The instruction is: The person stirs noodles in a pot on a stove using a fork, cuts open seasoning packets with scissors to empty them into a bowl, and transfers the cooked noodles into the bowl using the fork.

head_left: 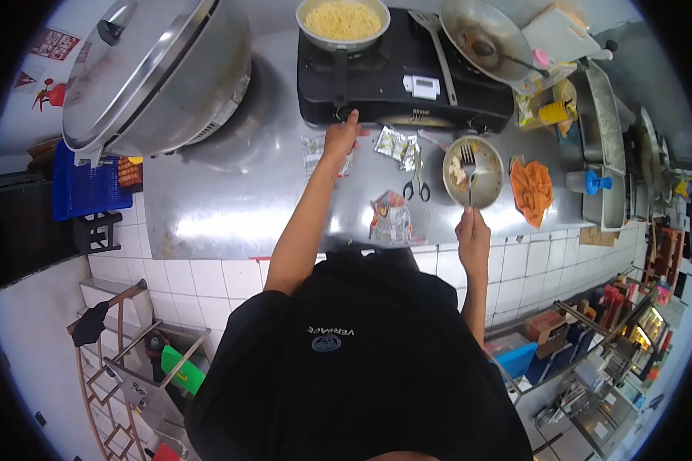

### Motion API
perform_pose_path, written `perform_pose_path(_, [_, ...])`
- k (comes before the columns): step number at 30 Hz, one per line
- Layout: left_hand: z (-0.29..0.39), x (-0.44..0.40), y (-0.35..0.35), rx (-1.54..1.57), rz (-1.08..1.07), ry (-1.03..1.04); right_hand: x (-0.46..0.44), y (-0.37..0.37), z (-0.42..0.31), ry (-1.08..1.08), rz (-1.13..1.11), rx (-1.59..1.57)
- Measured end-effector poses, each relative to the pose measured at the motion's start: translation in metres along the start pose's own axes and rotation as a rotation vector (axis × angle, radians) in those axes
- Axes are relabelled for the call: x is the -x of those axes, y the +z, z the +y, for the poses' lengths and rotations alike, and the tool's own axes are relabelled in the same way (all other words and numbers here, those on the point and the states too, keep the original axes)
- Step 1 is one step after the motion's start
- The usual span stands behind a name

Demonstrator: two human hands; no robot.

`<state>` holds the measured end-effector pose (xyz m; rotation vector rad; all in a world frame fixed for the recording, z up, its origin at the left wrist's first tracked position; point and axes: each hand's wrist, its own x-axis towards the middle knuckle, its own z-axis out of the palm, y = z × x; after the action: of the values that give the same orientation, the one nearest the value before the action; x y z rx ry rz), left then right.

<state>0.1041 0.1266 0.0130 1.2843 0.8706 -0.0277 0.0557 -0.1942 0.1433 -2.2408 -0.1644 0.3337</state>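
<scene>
My left hand (341,141) is at the front of the black two-burner stove (392,106), its fingers closed at the left knob, which they partly hide. Above it, a pan (344,48) of yellow noodles (342,19) sits on the left burner, handle pointing towards me. My right hand (474,224) grips the handle of a fork (469,159), whose tines rest inside a metal bowl (498,173) with pale food in it. Scissors (417,184) and opened foil packets (396,146) lie left of the bowl. Nearer my body is a crumpled wrapper (390,217).
A large metal pot (161,84) stands at left. On the right burner is a wok (488,38) with a ladle; a spatula (442,58) and small timer (421,87) lie on the stove. An orange cloth (531,190) and blue-lidded container (592,182) are at right.
</scene>
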Motion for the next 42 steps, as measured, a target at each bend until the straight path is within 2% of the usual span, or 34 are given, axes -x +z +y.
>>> perform_pose_path(4, [-0.015,-0.008,-0.003,0.019,0.034,0.062,-0.010,0.008,0.000,-0.001,0.004,0.007])
perform_pose_path(8, [-0.009,-0.006,-0.003,-0.127,0.111,0.074,-0.038,0.016,-0.010,-0.034,-0.053,0.015])
perform_pose_path(10, [-0.006,-0.006,-0.004,-0.263,0.166,0.055,-0.065,0.014,-0.036,-0.170,-0.068,0.149])
perform_pose_path(11, [-0.006,-0.006,-0.004,-0.248,0.166,0.053,-0.081,0.010,-0.056,-0.182,-0.091,0.182])
perform_pose_path(13, [-0.007,-0.008,-0.004,-0.277,0.173,0.076,-0.122,0.010,-0.097,-0.349,-0.056,0.190])
perform_pose_path(15, [-0.014,-0.017,-0.004,-0.298,0.178,0.076,-0.168,0.016,-0.146,-0.445,-0.107,0.328])
perform_pose_path(17, [-0.017,-0.018,-0.006,-0.322,0.184,0.074,-0.217,0.035,-0.181,-0.751,-0.032,0.466])
perform_pose_path(19, [-0.012,-0.014,-0.008,-0.355,0.156,0.082,-0.270,0.057,-0.203,-0.833,-0.117,0.675])
perform_pose_path(20, [-0.012,-0.015,-0.008,-0.333,0.170,0.084,-0.290,0.071,-0.211,-0.856,-0.125,0.683])
perform_pose_path(22, [-0.015,-0.016,-0.009,-0.354,0.158,0.080,-0.318,0.103,-0.226,-0.792,-0.272,0.895])
perform_pose_path(23, [-0.017,-0.015,-0.009,-0.331,0.141,0.098,-0.330,0.116,-0.236,-0.812,-0.288,0.902])
perform_pose_path(25, [-0.018,-0.010,-0.008,-0.294,0.167,0.101,-0.342,0.136,-0.250,-0.682,-0.136,1.039])
perform_pose_path(30, [-0.008,-0.013,-0.017,-0.251,0.220,0.163,-0.352,0.159,-0.255,-0.949,-0.225,0.965])
perform_pose_path(32, [-0.018,-0.014,-0.011,-0.307,0.161,0.126,-0.357,0.148,-0.257,-0.651,-0.207,1.080])
perform_pose_path(34, [-0.021,-0.012,-0.005,-0.263,0.173,0.138,-0.350,0.150,-0.255,-0.682,-0.144,1.063])
perform_pose_path(38, [-0.015,-0.015,-0.012,-0.316,0.152,0.093,-0.345,0.142,-0.255,-0.896,-0.294,0.966])
perform_pose_path(40, [-0.017,-0.014,-0.007,-0.267,0.152,0.095,-0.358,0.140,-0.251,-0.727,-0.191,1.033])
perform_pose_path(42, [-0.015,-0.012,-0.008,-0.304,0.135,0.099,-0.353,0.145,-0.245,-0.733,-0.123,0.996])
